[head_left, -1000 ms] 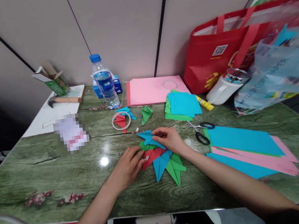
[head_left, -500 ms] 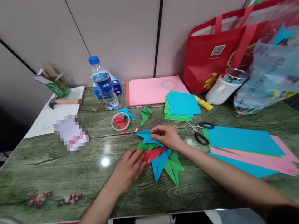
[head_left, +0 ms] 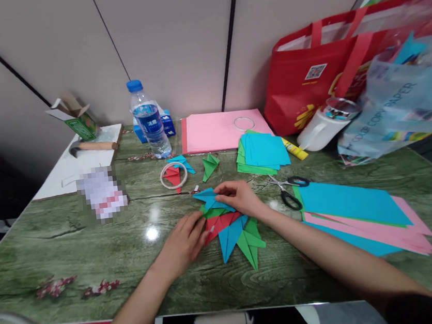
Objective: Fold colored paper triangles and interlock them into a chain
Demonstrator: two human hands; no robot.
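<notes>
A blue folded paper piece (head_left: 211,200) is pinched by the right hand (head_left: 239,198) at the far edge of the folded-paper cluster (head_left: 235,232), its long axis running left to right. The cluster's near-left side is pressed flat by the left hand (head_left: 182,244), fingers extended, just nearer than the blue piece.

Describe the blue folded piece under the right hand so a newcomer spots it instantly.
Start at the water bottle by the wall and come toward the near edge of the green table. There the right hand pinches a blue piece at the far end of a fan of red, green and blue folded points, while the left hand presses the fan's red part. It is the fan's only piece pointing left.
</notes>
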